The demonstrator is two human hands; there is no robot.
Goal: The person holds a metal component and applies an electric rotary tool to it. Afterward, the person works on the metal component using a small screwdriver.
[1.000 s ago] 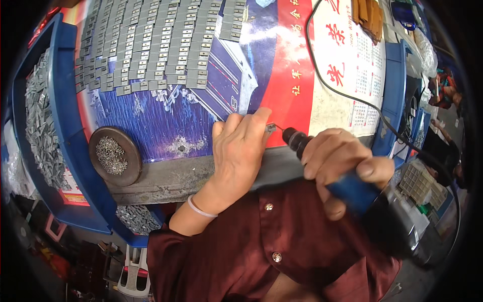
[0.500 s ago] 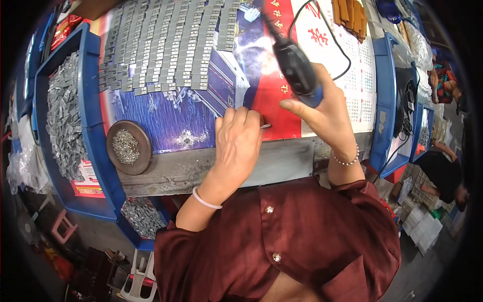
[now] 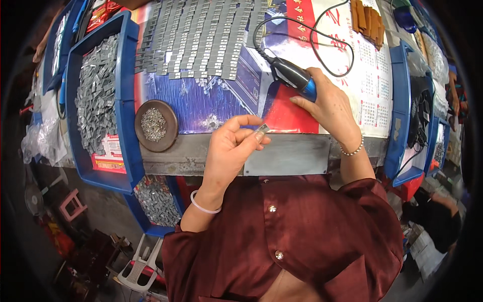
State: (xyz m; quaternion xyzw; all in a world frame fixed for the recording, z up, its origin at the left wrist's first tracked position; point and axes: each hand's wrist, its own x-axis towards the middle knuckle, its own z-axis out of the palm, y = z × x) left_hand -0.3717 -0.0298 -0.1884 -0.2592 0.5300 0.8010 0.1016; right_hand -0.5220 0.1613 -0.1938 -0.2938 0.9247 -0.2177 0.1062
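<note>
My left hand pinches a small silver metal piece between thumb and fingers, lifted just above the table's grey front edge. My right hand lies on the table with a black and blue corded electric screwdriver under its fingers, the tool flat and pointing up-left. Rows of the same grey metal pieces are laid out at the back of the table. A round brown dish of small screws sits to the left of my left hand.
A blue bin at the left is full of loose grey metal pieces, and another blue bin of them stands lower down. A black cord loops across the printed table cover. More blue trays line the right side.
My right hand has lowered the screwdriver and laid it flat on the table. My left hand has lifted off the table with a small metal piece pinched in its fingers.
</note>
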